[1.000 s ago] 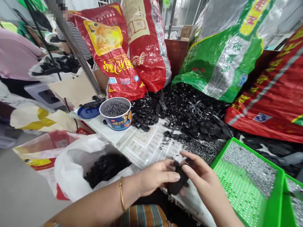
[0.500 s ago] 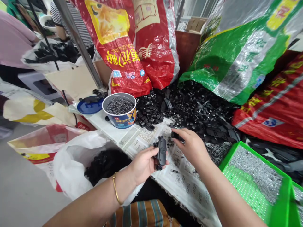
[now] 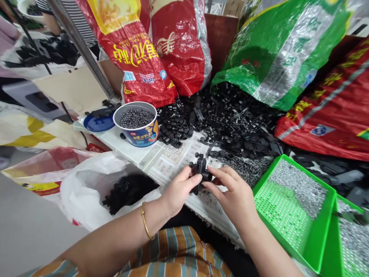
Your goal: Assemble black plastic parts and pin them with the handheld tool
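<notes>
My left hand (image 3: pixel 179 189) is closed around a black plastic assembly (image 3: pixel 201 164), an oblong body with small wheel-like knobs at its end. My right hand (image 3: pixel 235 190) pinches a short black cylindrical piece (image 3: pixel 206 176) between thumb and fingers, right against the assembly's side. Whether that piece is seated in the assembly or only touching it, I cannot tell. Both hands are over the front of the patterned tabletop (image 3: pixel 184 152). Just beyond them lies a heap of loose black plastic parts (image 3: pixel 230 123), with short cylinders at its left end.
A paper tub (image 3: pixel 145 134) of small dark pieces stands at left, beside a blue lid (image 3: pixel 99 122). At right sits a green perforated tray (image 3: pixel 285 215) with silvery bits. An open white sack (image 3: pixel 83 192) hangs below the table edge. Red sacks (image 3: pixel 184 50) and a green sack (image 3: pixel 265 61) line the back.
My right hand has moved from the heap's near edge to the assembly, bringing a black cylindrical piece. My left hand has turned the assembly more on edge. The camera view has shifted slightly.
</notes>
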